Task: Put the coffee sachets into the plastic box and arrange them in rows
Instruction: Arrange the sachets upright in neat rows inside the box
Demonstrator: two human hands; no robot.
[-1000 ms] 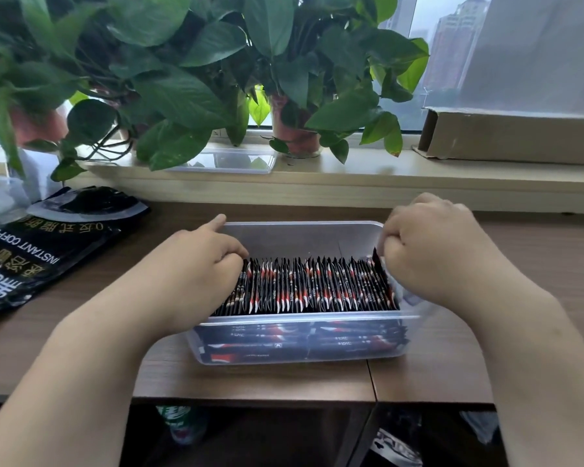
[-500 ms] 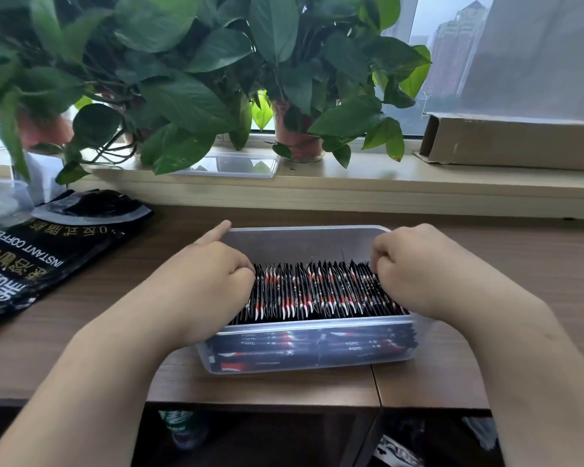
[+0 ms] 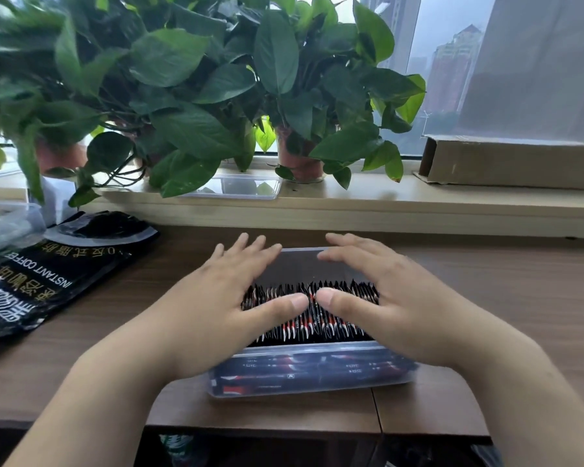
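Neither grip holds anything: the left hand [image 3: 230,298] and right hand [image 3: 385,298] are spread flat, palms down, side by side over the coffee sachets [image 3: 317,323], thumb tips almost meeting in the middle. The palms seem to rest on the sachets' top edges, though the angle does not make contact sure. The sachets, black with red and white marks, stand on edge in a tight row along the clear plastic box [image 3: 317,372]; more lie flat beneath, seen through its front wall. The box sits on the brown bench [image 3: 503,298], near its front edge. To the left lies a black instant coffee bag [image 3: 48,278]. Behind, on the windowsill [image 3: 385,200], stand leafy potted plants [image 3: 182,96], a clear lid [image 3: 236,187] and a long cardboard box [image 3: 513,163].
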